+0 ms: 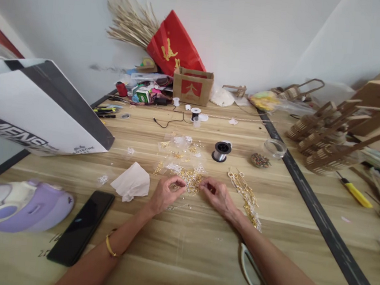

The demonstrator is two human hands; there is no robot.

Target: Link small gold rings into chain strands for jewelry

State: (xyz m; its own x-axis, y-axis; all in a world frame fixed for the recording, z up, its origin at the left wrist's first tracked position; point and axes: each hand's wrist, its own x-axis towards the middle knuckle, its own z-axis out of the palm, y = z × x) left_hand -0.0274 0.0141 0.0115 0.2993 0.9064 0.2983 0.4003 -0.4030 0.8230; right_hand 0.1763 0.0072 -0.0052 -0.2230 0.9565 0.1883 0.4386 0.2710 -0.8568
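Left hand [169,191] and right hand [217,193] curl partly closed, flanking the small gold pieces [191,181] on the bench [180,257]; I cannot tell whether either grips anything. A thin chain [181,207] lies just nearer, a spool [221,156] farther right, a phone [81,228] near left.

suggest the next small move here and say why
Probably use the right hand to pick one piece from the gold and silver pile: that hand sits at its edge, with the left hand curled opposite. Whether either hand holds anything is too small to tell.
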